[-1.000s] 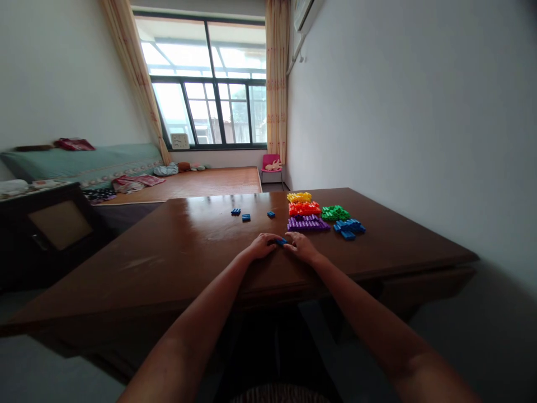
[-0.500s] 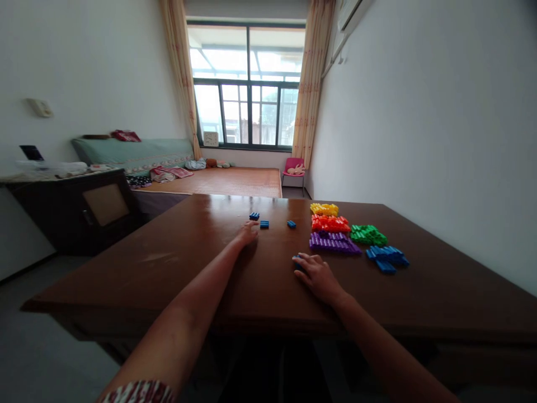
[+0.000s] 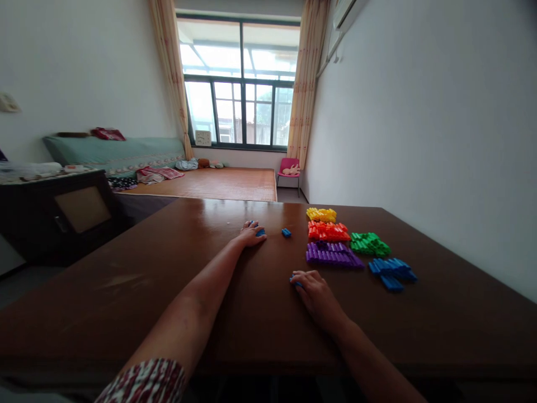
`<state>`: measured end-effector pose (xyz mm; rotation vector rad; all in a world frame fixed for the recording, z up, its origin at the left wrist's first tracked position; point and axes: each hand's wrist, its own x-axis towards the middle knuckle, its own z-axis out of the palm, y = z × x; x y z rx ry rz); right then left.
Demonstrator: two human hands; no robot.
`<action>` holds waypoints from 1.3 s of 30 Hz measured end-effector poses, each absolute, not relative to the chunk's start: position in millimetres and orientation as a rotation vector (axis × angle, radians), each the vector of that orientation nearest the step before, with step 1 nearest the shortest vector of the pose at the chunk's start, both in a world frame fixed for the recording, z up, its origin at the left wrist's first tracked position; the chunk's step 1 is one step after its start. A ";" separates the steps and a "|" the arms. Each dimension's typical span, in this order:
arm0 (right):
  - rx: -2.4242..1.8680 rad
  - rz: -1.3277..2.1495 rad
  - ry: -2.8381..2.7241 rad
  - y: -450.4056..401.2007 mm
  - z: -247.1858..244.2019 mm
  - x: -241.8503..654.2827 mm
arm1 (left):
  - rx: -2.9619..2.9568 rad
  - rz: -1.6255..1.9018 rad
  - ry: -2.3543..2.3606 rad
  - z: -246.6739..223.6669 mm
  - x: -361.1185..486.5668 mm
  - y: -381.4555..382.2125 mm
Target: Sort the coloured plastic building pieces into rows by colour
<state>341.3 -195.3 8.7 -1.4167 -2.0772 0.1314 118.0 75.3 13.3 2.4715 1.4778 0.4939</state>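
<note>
My left hand (image 3: 250, 235) reaches far across the brown table, its fingers curled over small blue ridged plastic pieces (image 3: 260, 232) that show partly beneath them. Closer to me, my right hand (image 3: 314, 288) rests on the tabletop, closed round another blue ridged piece (image 3: 296, 282), which is mostly hidden by the fingers. A single blue piece (image 3: 286, 233) lies loose to the right of my left hand, touched by neither hand.
On the table's right side lie groups of similar pieces: yellow (image 3: 321, 214), red-orange (image 3: 328, 230), purple (image 3: 334, 254), green (image 3: 370, 244) and blue (image 3: 392, 272). Beyond the brown table (image 3: 176, 291) are a bed (image 3: 235, 182), a dark cabinet (image 3: 54, 207) and a pink chair (image 3: 288, 173).
My left hand has moved onto the blue pieces it was beside, now covering them. My right hand keeps its blue piece in about the same place. The camera view has shifted slightly.
</note>
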 end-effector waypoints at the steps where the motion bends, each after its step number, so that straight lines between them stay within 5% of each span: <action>1: -1.428 0.121 -2.068 -195.1 8.6 341.7 | 2.517 0.459 1.419 15.2 125.3 66.8; 9: -1.428 0.098 -1.985 -193.7 2.5 350.0 | 2.949 -0.117 0.936 52.2 149.3 -38.7; 18: -1.526 0.170 -1.867 -204.3 10.4 378.1 | 2.910 0.318 1.396 45.9 144.1 -92.5; 30: -2.022 -0.175 -1.087 -261.1 -9.0 600.0 | 2.592 0.409 1.270 18.5 111.7 -51.7; 36: -1.803 -0.295 -1.146 -237.1 0.3 542.5 | 2.361 0.428 0.975 32.0 89.2 -54.8; 39: -1.621 -0.082 -1.516 -221.2 5.1 473.1 | 2.308 0.469 0.830 31.4 91.8 -62.0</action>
